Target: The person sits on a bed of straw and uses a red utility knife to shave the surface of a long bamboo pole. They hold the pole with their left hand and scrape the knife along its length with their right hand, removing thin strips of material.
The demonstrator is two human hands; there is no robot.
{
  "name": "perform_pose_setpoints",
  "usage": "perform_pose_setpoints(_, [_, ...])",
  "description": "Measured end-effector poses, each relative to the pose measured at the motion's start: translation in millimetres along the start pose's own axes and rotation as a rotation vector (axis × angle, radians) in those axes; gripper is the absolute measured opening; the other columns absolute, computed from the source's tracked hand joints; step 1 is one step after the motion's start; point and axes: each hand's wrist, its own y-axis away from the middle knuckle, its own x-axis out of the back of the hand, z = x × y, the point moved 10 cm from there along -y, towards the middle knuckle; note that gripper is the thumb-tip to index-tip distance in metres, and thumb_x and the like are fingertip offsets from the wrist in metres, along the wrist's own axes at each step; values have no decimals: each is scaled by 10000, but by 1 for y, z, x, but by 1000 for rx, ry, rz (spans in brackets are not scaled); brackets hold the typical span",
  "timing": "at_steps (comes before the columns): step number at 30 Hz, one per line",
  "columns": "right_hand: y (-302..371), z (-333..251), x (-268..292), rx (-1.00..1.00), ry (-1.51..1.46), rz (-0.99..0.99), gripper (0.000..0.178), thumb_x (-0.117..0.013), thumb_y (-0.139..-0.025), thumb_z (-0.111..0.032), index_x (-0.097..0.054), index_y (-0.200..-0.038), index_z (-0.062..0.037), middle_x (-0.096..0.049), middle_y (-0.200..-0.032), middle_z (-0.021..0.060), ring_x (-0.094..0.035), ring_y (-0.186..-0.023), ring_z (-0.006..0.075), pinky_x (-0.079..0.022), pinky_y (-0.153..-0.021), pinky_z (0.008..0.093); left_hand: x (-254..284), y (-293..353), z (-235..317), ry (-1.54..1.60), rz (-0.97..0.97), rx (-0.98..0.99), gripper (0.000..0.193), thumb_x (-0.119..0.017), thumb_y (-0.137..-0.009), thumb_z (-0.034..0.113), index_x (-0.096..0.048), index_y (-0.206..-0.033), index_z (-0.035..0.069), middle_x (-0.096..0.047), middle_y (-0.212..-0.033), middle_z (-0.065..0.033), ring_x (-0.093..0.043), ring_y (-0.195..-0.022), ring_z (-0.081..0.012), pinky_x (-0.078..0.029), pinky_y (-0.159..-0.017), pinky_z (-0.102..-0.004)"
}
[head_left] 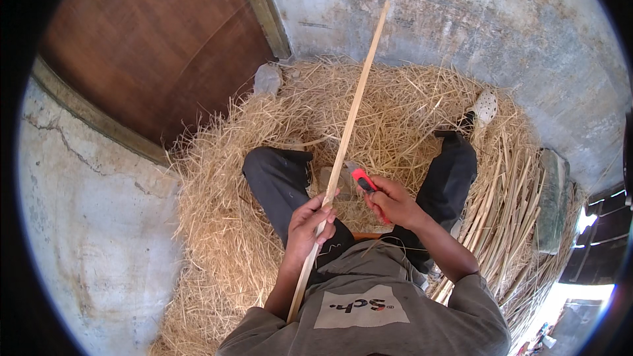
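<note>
A long, pale strip of split bamboo or wood [353,115] slants from beside my left arm up toward the far wall. My left hand [310,225] is closed around its lower part, thumb and fingers wrapped over it. In my right hand [393,203] is a red and black utility knife [362,179], gripped by its handle. Its blade end points toward the strip, just right of it and a little beyond my left hand. Whether the blade touches the strip I cannot tell.
Straw-like shavings [231,224] cover the floor around my legs. A bundle of thin strips [504,204] lies at the right, next to a greenish block [552,201]. A brown door [165,39] stands at the far left, a grey stone [268,80] by its frame. Behind rises a worn wall [475,20].
</note>
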Motion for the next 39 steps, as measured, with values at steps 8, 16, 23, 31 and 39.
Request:
perform_pose_setpoints(8, [14, -74, -16, 583, 1097, 344, 540, -615, -831, -578, -560, -679, -63, -549, -559, 131, -586, -505, 285, -457, -488, 413, -7, 3, -4, -13, 6, 37, 397, -475, -976, 94, -445, -1343, -55, -506, -764, -36, -370, -420, -48, -306, -442, -196])
perform_pose_setpoints(16, [0, -81, -13, 660, 1148, 392, 622, -679, -682, -688, -524, -563, -98, -494, -455, 82, -557, -431, 288, -436, -438, 397, -9, 7, -8, -107, 10, 45, 365, -474, -987, 106, -469, -1324, -31, -500, -769, -19, -364, -436, -36, -298, -433, -185])
perform_pose_setpoints(23, [-1, -84, -10, 713, 1131, 397, 617, -679, -679, -693, -557, -547, -103, -528, -483, 89, -573, -445, 280, -446, -443, 398, -12, 9, -3, -296, -29, 14, 389, -455, -1003, 117, -450, -1375, 3, -484, -779, -7, -368, -453, -24, -274, -422, -175])
perform_pose_setpoints(31, [-13, -85, -2, 632, 1098, 384, 578, -664, -726, -653, -600, -589, -95, -556, -507, 115, -593, -462, 289, -458, -453, 414, -14, 13, 3, -293, 13, 5, 367, -448, -1006, 128, -468, -1342, -21, -475, -780, -14, -351, -471, -35, -298, -469, -188])
perform_pose_setpoints(39, [-16, -82, -15, 692, 1221, 323, 599, -622, -740, -682, -616, -610, -97, -542, -498, 124, -590, -469, 308, -463, -469, 418, -12, 14, 2, -285, -7, 6, 386, -451, -1013, 133, -444, -1387, 36, -468, -781, 2, -358, -478, -23, -290, -433, -177])
